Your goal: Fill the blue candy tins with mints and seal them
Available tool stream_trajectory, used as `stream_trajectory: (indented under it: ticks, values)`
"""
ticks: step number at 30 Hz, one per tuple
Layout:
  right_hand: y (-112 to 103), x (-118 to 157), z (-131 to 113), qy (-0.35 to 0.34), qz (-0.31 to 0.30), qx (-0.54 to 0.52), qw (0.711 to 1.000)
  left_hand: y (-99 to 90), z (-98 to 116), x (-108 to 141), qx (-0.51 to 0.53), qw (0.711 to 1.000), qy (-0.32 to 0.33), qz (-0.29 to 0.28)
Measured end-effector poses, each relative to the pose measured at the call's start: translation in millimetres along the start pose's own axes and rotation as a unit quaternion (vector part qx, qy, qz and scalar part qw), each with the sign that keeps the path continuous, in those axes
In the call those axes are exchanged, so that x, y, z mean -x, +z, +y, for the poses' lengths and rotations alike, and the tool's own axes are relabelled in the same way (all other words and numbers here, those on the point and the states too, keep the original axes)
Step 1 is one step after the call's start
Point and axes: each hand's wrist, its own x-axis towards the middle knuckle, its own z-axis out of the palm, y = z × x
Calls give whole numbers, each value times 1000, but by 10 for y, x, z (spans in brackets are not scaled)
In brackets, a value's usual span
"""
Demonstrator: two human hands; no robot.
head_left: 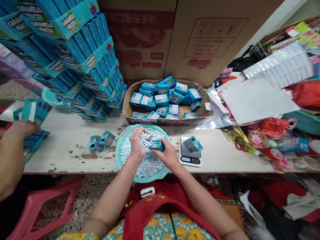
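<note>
Left hand: cupped, grasping small round white candies in the teal plastic basin.
Right hand: clenched on a little blue carton — glossy, rectangular.
Scale: just right of it, on the counter.

Glossy cardboard box, plastic basin, chipped painted table.

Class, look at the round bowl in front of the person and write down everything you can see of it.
The bowl is round, shallow and pale teal, seemingly plastic. It sits upright at the near edge of the worn white table, slightly overhanging it, beside a small scale. It is heaped with small whitish-blue candies. The left hand scoops into the candies; the right hand holds a small blue box above them.
</note>
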Motion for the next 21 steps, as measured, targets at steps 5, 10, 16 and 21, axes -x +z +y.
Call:
stream_trajectory:
  ticks: [5, 10, 16, 21]
  values:
    - [-18, -44, -94, -23, -3, 16, 1000, 5, 34, -55, -24, 999, 33, 6]
    - [-54, -89, -112, -14, 4, -7, 1000, 49, 40, -101, -38, 998, 51, -7]
    - [-66, -97, -94, 17, 3, -21, 1000, 75, 32, -103, -38, 998, 40, -29]
    - [-52, -102, -87, 34, 5, -27, 999, 96, 25, -119, -50, 998, 33, -37]
